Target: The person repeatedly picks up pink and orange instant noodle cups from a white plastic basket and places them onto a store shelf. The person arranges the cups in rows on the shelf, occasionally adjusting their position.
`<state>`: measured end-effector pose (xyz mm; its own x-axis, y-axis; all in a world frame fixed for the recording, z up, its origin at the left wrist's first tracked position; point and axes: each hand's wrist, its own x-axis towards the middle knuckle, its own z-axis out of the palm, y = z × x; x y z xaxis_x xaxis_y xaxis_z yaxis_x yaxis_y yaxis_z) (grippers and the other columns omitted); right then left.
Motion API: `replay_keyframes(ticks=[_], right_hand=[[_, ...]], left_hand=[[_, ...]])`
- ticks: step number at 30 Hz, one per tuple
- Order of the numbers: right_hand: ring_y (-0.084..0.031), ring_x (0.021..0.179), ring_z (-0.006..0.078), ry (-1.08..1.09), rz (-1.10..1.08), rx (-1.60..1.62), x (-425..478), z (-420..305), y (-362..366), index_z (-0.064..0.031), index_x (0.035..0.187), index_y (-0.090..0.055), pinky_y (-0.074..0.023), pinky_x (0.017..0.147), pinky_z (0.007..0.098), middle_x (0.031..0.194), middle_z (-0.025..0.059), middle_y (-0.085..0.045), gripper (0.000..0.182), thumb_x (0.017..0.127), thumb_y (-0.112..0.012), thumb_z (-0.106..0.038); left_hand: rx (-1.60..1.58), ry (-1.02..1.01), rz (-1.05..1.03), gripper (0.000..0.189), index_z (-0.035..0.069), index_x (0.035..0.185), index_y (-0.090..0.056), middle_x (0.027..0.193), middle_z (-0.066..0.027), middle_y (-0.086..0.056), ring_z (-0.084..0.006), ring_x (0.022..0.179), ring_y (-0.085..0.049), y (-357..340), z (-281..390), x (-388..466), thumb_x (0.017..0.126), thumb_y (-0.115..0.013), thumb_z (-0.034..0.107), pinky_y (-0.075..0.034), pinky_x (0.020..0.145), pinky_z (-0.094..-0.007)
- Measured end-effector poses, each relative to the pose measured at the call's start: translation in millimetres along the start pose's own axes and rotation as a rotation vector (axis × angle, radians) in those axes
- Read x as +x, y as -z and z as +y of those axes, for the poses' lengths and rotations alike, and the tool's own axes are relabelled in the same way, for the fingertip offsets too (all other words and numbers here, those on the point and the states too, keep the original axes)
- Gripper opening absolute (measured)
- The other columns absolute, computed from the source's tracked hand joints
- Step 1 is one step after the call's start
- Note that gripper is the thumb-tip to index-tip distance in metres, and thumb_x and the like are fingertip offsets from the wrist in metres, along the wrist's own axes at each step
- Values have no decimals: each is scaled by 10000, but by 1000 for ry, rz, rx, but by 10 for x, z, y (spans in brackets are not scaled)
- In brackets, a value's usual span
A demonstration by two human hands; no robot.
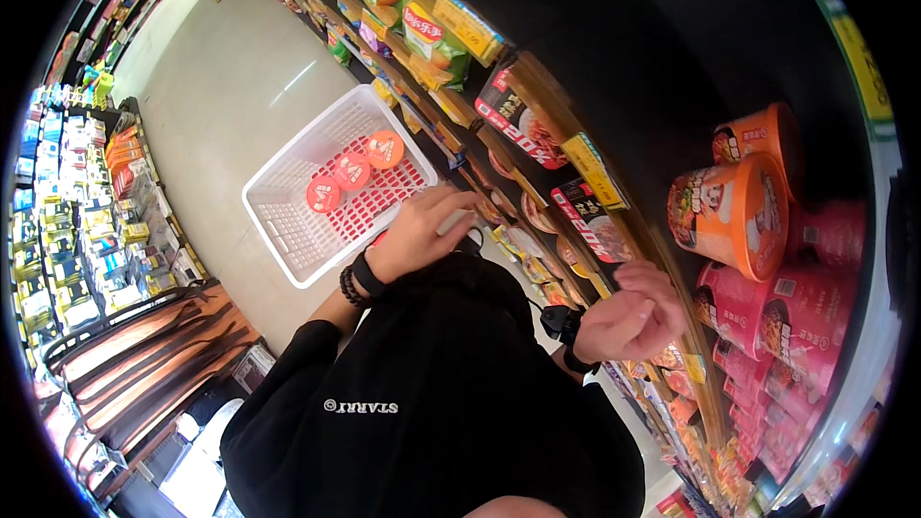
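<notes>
My left hand (424,230), with a black band and dark beads at the wrist, hovers before my body by the near rim of a white plastic shopping basket (288,244). Its fingers are spread and nothing shows in them. Inside the basket lie two pinkish-red tubs (324,194) and an orange-lidded tub (385,149). My right hand (633,316) is half curled at the shelf's front edge, with no object visible in it. Beyond it on the shelf, an orange instant-noodle tub (727,212) sits on stacked pink noodle tubs (799,324), with another orange tub (763,129) behind.
Yellow price tags (593,165) and red-and-black promotional cards (522,119) line the shelf edges on my right. Bags of crisps (432,39) stand farther along. Display racks of packaged goods (79,230) border the left side, across the pale floor (216,86).
</notes>
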<state>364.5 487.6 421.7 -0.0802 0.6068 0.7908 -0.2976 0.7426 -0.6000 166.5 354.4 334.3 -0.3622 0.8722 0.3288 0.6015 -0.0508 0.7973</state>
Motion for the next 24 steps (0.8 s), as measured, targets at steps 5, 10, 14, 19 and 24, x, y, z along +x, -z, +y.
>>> replay_keyframes(ticks=[5, 10, 14, 19, 24], right_hand=[[-638, 759, 274, -265, -361, -8, -155, 57, -373, 59, 1017, -622, -508, 710, 352, 871, 176, -685, 143, 877, -599, 38], [-659, 803, 272, -488, -701, -98, -475, 485, -883, 20, 1015, -650, -514, 751, 332, 883, 129, -680, 145, 871, -639, 8], [-668, 853, 197, -663, -836, -77, -1118, 1005, -1237, -2, 1037, -655, -509, 759, 303, 918, 123, -680, 133, 933, -607, -70], [-668, 810, 192, -874, -942, -50, -2305, 1689, -1471, -4, 975, -677, -534, 753, 330, 880, 119, -692, 154, 930, -623, -141], [-662, 978, 238, -1178, -1062, -134, -3413, 2280, -1716, -13, 1143, -625, -532, 859, 367, 1025, 153, -685, 287, 930, -655, -202]], left_hand=[[145, 221, -28, 172, 35, 1036, -665, 935, -156, -674, -346, 883, -654, 58, -813, -431, 877, -637, 93, -534, 767, -437], [186, 501, -133, 267, 55, 1082, -666, 939, -144, -717, -321, 871, -697, -39, -1744, -724, 839, -665, 167, -554, 783, -431], [151, 648, -162, 320, 68, 1104, -663, 1025, -169, -716, -337, 939, -695, -154, -2606, -970, 811, -682, 194, -545, 821, -463], [328, 605, -169, 552, 45, 1269, -603, 1176, -213, -671, -372, 1137, -621, -218, -3638, -1144, 741, -710, 163, -489, 987, -462], [509, 808, -377, 1140, 44, 1551, -207, 1556, -264, -286, -421, 1478, -207, -381, -4439, -920, 676, -863, 368, -188, 1211, -520]])
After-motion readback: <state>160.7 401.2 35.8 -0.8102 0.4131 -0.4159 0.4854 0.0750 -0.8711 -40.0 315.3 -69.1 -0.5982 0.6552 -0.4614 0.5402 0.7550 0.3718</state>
